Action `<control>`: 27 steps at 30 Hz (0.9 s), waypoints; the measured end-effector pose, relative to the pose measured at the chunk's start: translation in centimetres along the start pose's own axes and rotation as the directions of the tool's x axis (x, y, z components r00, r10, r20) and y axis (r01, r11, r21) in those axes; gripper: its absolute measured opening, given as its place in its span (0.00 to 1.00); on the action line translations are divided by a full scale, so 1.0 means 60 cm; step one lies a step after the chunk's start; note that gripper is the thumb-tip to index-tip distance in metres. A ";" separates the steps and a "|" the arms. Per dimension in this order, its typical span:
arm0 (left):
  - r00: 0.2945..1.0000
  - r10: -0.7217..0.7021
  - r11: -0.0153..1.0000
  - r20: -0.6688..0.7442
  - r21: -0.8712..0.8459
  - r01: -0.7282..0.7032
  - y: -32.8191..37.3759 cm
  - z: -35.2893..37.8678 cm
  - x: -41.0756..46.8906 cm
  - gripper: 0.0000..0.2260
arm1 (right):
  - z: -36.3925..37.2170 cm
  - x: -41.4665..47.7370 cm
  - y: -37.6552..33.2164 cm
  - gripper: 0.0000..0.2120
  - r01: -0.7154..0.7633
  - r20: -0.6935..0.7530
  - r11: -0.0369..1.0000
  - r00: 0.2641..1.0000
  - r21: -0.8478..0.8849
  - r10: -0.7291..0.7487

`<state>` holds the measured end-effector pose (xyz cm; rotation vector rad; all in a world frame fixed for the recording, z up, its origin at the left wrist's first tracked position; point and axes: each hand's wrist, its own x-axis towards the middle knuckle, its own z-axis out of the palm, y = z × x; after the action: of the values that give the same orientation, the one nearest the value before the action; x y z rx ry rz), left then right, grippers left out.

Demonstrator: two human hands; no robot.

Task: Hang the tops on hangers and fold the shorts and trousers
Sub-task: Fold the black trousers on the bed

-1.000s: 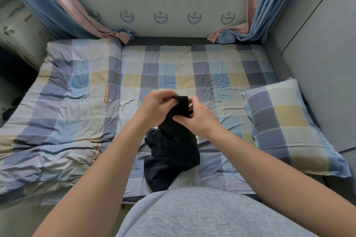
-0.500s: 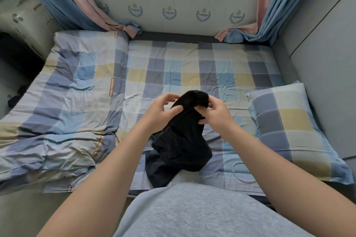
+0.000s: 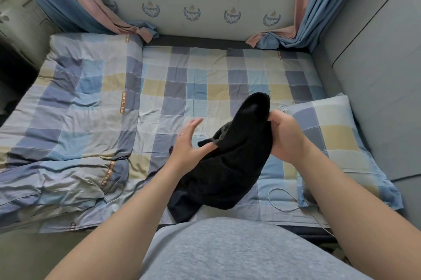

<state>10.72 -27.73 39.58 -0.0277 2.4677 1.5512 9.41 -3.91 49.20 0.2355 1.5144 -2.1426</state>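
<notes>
Matt black cloth garment [image 3: 230, 161] — on a smooth, creased checked cotton-like sheet [image 3: 200, 88].

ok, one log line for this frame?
right hand: grips black garment | left hand: open, at garment edge | garment: bunched, lower end on bed

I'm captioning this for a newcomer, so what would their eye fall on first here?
The black garment stands out, bunched mid-frame over the checked bed, gripped by the right hand with the left hand open beside it. Next comes the matching pillow at the right, then the blue and pink curtains in the far corners.
</notes>
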 end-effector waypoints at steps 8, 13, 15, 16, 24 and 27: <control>0.941 0.126 0.992 0.314 -0.056 -0.115 0.093 0.004 0.011 0.16 | 0.011 0.006 -0.025 0.21 0.013 -0.034 0.986 0.999 -0.164 -0.018; 0.977 0.138 0.964 0.161 -0.249 -0.096 0.105 0.023 0.003 0.09 | 0.023 0.011 -0.023 0.26 0.065 -0.180 0.900 0.971 -0.431 -0.157; 0.983 0.134 0.959 0.126 -0.267 -0.097 0.113 0.017 0.008 0.09 | 0.040 0.006 -0.019 0.26 0.165 -0.165 0.824 0.941 -0.543 -0.297; 0.983 0.137 0.962 0.120 -0.254 -0.103 0.116 0.013 0.010 0.08 | 0.047 0.003 -0.016 0.26 0.209 -0.154 0.787 0.921 -0.581 -0.359; 0.995 0.095 0.940 -0.008 -0.328 -0.092 0.125 0.011 0.009 0.06 | 0.032 0.041 0.023 0.05 0.012 -0.312 0.568 0.826 -0.823 -0.470; 0.992 0.090 0.924 -0.084 -0.364 -0.115 0.120 0.004 0.009 0.15 | -0.003 0.063 0.069 0.07 -0.160 -0.369 0.523 0.872 -0.837 -0.323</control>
<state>9.26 -24.31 45.75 -0.0111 2.2175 2.0703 8.14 -5.91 44.13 0.3573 2.7431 -1.1368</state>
